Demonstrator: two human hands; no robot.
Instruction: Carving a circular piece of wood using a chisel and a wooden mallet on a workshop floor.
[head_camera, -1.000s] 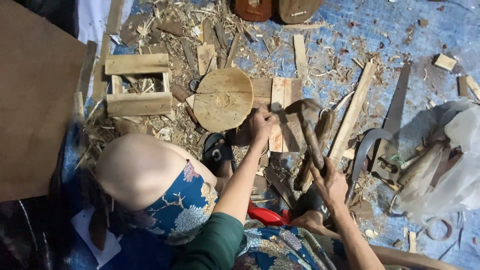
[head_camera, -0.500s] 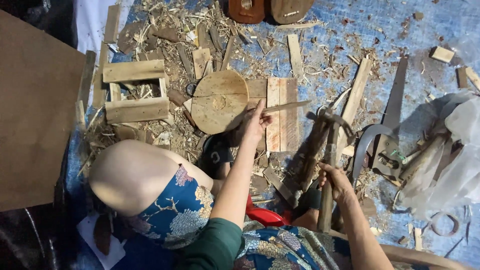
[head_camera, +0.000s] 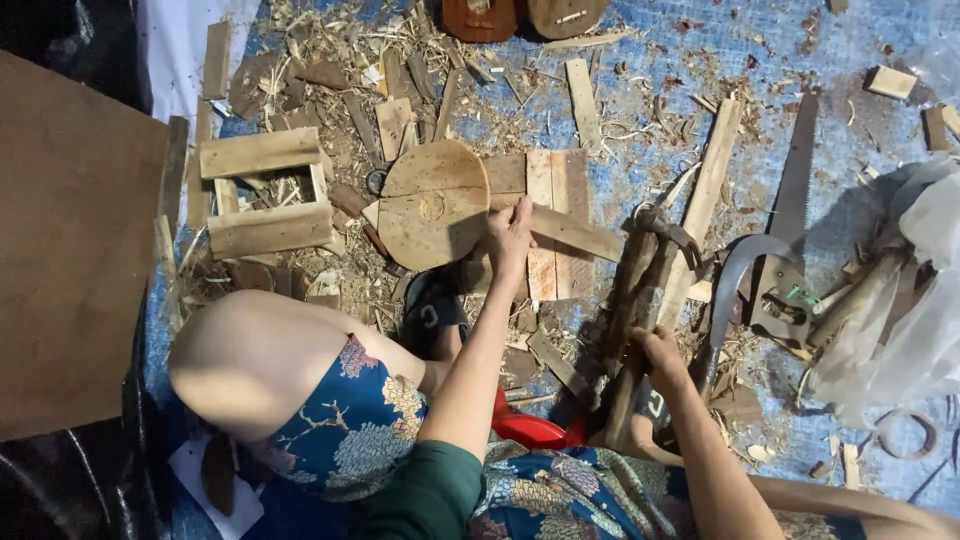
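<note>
The blue tarp (head_camera: 800, 60) on the floor carries everything, thick with wood shavings toward its far left and scattered with offcuts. At the left edge lies a large brown board (head_camera: 70, 260), and beside it a small open wooden frame (head_camera: 262, 195). Near the middle sits the round wooden disc (head_camera: 432, 205), lapping over a pale plank panel (head_camera: 555, 225).

A second ago the hammer stood higher, tilted over the panel; half a second ago it was swinging down. Now the hammer (head_camera: 640, 300) is lowered, its head just right of the panel and its handle running back toward the person's lap, so one blow looks finished rather than another begun.

The left hand (head_camera: 510, 235) has stayed put at the disc's right edge, fingers pressed flat together on a thin wooden strip (head_camera: 575, 232) that crosses the panel. The right hand (head_camera: 660, 355) has its fingers clamped round the hammer handle.

To the right, a handsaw (head_camera: 790, 200) and a curved sickle blade (head_camera: 735, 275) lie near a crumpled plastic bag (head_camera: 900, 290) at the tarp's right edge.
</note>
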